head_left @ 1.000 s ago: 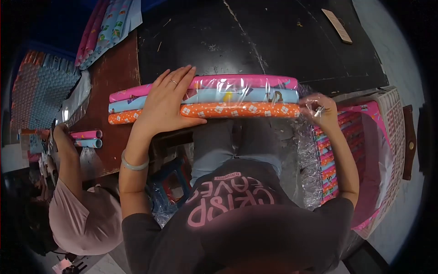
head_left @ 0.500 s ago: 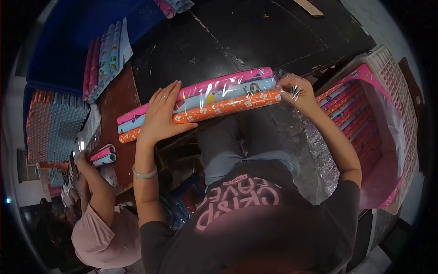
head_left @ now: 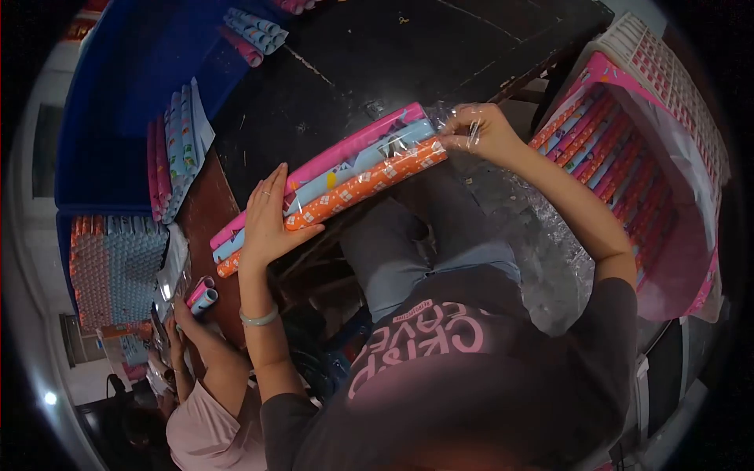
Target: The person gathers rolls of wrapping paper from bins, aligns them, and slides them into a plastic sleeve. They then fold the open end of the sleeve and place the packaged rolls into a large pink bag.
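Observation:
Three rolls of patterned wrapping paper, one pink [head_left: 357,149], one light blue [head_left: 345,169] and one orange [head_left: 369,187], lie side by side in a shiny clear plastic sleeve in front of me. Across them near their left end rests my left hand [head_left: 267,218], fingers stretched out flat and thumb spread along the orange roll. My right hand [head_left: 481,129] pinches the loose clear film [head_left: 449,118] just beyond the rolls' right end.
A lined white crate [head_left: 666,74] of wrapping paper rolls stands at right. Stacked rolls [head_left: 118,271] and a blue bin [head_left: 118,149] are at left. More rolls [head_left: 177,149] lie on the dark table [head_left: 353,63]. Another person [head_left: 212,428] works at lower left.
The whole view has shifted and turned. Against the table, the rolls now slant more steeply, right end farther out. Both hands keep their places on the rolls and the film.

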### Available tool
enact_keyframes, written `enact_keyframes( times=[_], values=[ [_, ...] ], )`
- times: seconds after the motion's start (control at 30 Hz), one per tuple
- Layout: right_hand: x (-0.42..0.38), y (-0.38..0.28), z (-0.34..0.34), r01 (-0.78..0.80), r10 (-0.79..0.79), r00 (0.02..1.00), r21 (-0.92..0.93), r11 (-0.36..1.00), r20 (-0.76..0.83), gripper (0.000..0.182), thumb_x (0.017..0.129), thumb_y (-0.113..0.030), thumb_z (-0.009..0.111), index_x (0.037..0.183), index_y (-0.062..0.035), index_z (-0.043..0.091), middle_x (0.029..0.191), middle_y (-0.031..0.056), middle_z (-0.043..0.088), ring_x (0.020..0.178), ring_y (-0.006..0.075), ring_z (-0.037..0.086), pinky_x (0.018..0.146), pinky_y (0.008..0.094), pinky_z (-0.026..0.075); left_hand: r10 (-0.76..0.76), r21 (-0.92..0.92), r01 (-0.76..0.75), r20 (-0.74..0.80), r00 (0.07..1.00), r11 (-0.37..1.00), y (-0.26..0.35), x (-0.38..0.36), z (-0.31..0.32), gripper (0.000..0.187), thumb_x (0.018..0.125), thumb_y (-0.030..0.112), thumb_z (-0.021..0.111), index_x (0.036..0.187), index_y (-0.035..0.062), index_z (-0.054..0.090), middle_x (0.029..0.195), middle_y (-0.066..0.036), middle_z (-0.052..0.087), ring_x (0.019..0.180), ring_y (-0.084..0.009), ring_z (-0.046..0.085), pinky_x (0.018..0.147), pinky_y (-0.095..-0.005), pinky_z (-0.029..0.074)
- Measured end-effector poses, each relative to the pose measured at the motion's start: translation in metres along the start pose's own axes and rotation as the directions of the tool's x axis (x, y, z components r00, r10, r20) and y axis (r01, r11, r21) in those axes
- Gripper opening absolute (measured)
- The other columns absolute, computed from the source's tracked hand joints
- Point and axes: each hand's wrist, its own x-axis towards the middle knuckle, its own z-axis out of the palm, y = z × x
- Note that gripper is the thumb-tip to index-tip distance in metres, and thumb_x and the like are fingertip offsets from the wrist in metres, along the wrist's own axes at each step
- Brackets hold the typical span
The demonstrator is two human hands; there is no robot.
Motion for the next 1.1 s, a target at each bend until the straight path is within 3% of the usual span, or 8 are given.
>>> enact_keyframes(
  times=[0.13,0.27,0.47,0.63,0.73,0.8,0.93,1.1],
  values=[
    [0.013,-0.007,-0.017,0.083,-0.093,0.957,0.048,0.995,0.276,0.014,0.077,-0.011,0.074,0.085,-0.0009,0.068,0.075,0.0046,0.065,0.069,0.0115,0.060,0.062,0.0268,0.047,0.033,-0.004,-0.033,0.017,0.999,0.999,-0.002,0.001,0.000,0.107,0.055,0.048,0.080,0.139,-0.0013,0.034,0.134,-0.022,0.046,0.123,-0.0376,0.044,0.108,-0.0458,0.027],
    [0.016,-0.011,-0.021,-0.136,-0.009,0.906,0.310,0.941,0.423,0.016,0.078,-0.012,0.074,0.087,0.0001,0.069,0.077,0.0056,0.067,0.067,0.0119,0.060,0.060,0.0258,0.046,0.030,-0.023,-0.029,0.041,0.999,0.999,-0.003,0.002,0.000,0.108,0.054,0.052,0.079,0.139,0.0010,0.035,0.133,-0.022,0.046,0.124,-0.0391,0.043,0.107,-0.0470,0.028],
    [0.011,-0.010,-0.011,-0.301,0.019,0.843,0.441,0.846,0.538,0.019,0.086,-0.013,0.067,0.101,-0.0031,0.068,0.076,0.0014,0.066,0.061,0.0033,0.053,0.052,0.0194,0.040,0.044,-0.040,-0.041,0.085,0.995,0.998,-0.006,0.004,0.001,0.110,0.054,0.056,0.077,0.139,0.0016,0.036,0.136,-0.020,0.045,0.123,-0.0398,0.042,0.104,-0.0462,0.030],
    [0.016,-0.006,-0.014,-0.175,-0.109,0.839,0.455,0.873,0.532,0.022,0.086,-0.011,0.062,0.107,-0.0046,0.068,0.072,0.0011,0.064,0.059,0.0054,0.052,0.053,0.0224,0.042,0.001,-0.116,0.013,0.121,0.993,0.993,-0.002,0.005,0.000,0.111,0.053,0.053,0.078,0.140,0.0019,0.033,0.141,-0.017,0.040,0.127,-0.0376,0.039,0.106,-0.0454,0.028],
    [0.021,-0.010,-0.019,-0.033,-0.163,0.773,0.296,0.955,0.613,0.030,0.081,-0.009,0.064,0.111,-0.0103,0.068,0.078,0.0056,0.068,0.063,0.0081,0.056,0.056,0.0250,0.043,0.018,-0.138,0.001,0.137,0.990,0.990,-0.005,0.005,0.001,0.110,0.053,0.051,0.078,0.140,0.0017,0.033,0.142,-0.017,0.039,0.128,-0.0370,0.038,0.106,-0.0451,0.028],
    [0.025,-0.007,-0.009,0.337,-0.360,0.790,0.140,0.931,0.497,0.034,0.076,-0.009,0.065,0.110,-0.0113,0.068,0.079,0.0085,0.068,0.062,0.0124,0.058,0.058,0.0287,0.044,0.020,-0.135,-0.001,0.145,0.989,0.991,-0.008,0.005,0.000,0.110,0.053,0.050,0.078,0.140,0.0013,0.033,0.142,-0.017,0.038,0.129,-0.0367,0.037,0.107,-0.0447,0.028],
    [0.019,-0.006,-0.009,0.216,-0.355,0.746,0.299,0.929,0.563,0.032,0.075,-0.011,0.066,0.107,-0.0135,0.070,0.082,0.0106,0.069,0.065,0.0189,0.061,0.061,0.0321,0.046,0.024,-0.128,-0.004,0.155,0.988,0.992,-0.005,0.007,-0.001,0.111,0.052,0.050,0.079,0.141,0.0014,0.033,0.142,-0.017,0.039,0.129,-0.0373,0.038,0.107,-0.0448,0.028],
    [0.006,-0.009,0.008,0.454,-0.441,0.861,0.009,0.891,0.253,0.014,0.074,-0.020,0.068,0.085,-0.0123,0.070,0.077,0.0069,0.066,0.071,0.0260,0.064,0.062,0.0352,0.049,0.000,-0.098,0.016,0.154,0.988,0.995,0.000,0.006,-0.004,0.111,0.051,0.047,0.080,0.141,0.0021,0.033,0.141,-0.018,0.040,0.128,-0.0381,0.039,0.107,-0.0455,0.028]
  ],
)
